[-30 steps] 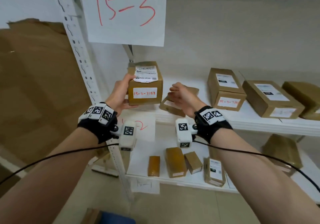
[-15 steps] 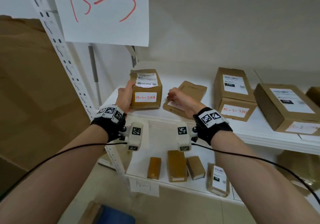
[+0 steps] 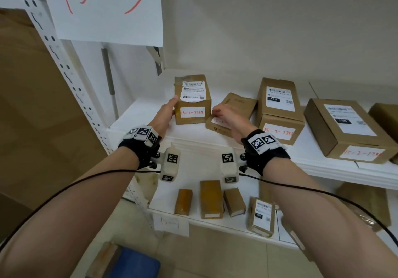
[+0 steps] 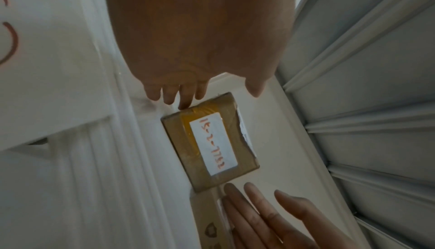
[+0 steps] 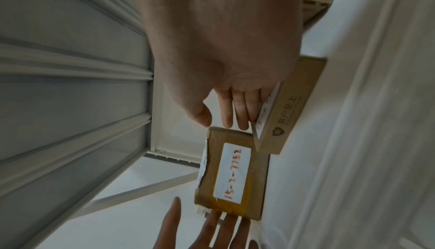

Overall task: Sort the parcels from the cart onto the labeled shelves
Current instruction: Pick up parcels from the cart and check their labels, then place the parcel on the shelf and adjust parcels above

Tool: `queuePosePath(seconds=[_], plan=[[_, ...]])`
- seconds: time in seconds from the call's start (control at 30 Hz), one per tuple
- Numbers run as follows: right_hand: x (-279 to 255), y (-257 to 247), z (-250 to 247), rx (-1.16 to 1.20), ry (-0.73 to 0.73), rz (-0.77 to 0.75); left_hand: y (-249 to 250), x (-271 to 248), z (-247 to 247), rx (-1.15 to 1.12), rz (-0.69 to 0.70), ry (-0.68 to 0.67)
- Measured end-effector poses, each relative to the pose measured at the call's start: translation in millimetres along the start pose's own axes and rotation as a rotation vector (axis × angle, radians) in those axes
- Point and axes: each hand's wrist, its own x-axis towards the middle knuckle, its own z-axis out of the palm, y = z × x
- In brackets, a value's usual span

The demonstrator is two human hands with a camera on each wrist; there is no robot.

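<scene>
Two hands are being kept at the sides of a small parcel (image 3: 192, 99) that is standing upright on the middle shelf (image 3: 137, 114), at its left end and close to the front edge. The left hand (image 3: 164, 116) is being laid flat against the parcel's left face with straight fingers, only the fingertips (image 4: 184, 104) being seen in contact from the left wrist view; nothing is being gripped. The right hand (image 3: 226, 116) is being held loosely open just beside the parcel's right face, its fingers (image 5: 242, 117) lying along the label of a flat box (image 3: 231, 112) that is leaning next to it; whether the parcel itself is being touched cannot be told. The handwritten label (image 3: 192, 112), which appears to begin 15-2, is being turned outward, probably so that it can be read from the aisle like those on the neighbouring boxes (image 3: 280, 109). The parcel is judged to be getting squared into line, with release likely to follow.
</scene>
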Motion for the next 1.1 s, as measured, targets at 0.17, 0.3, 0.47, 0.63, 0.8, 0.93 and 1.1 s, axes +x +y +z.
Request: queuePosePath(seconds=[0.17,0.3,0.47,0.63,0.8,0.93,1.1], plan=[[-10,1,6,0.135,0.105,-0.049,-6,-3,-10,0.036,-0.023,0.094],[-18,0,13,0.252,0.198,-0.085,-14,-9,-24,0.058,-0.02,0.129],[-31,-5,36,0.35,0.193,-0.13,-28,-22,-34,0.082,0.052,0.129],[-45,-2,80,0.333,0.039,-0.155,-50,-38,-46,0.104,0.021,0.153],[-52,13,129,0.23,-0.13,-0.155,-76,-55,-70,0.122,-0.037,0.181],[-61,28,175,0.156,-0.234,-0.113,-108,-72,-104,0.094,-0.098,0.209],[-73,54,234,0.052,-0.372,-0.067,-164,-99,-157,0.085,-0.199,0.282]])
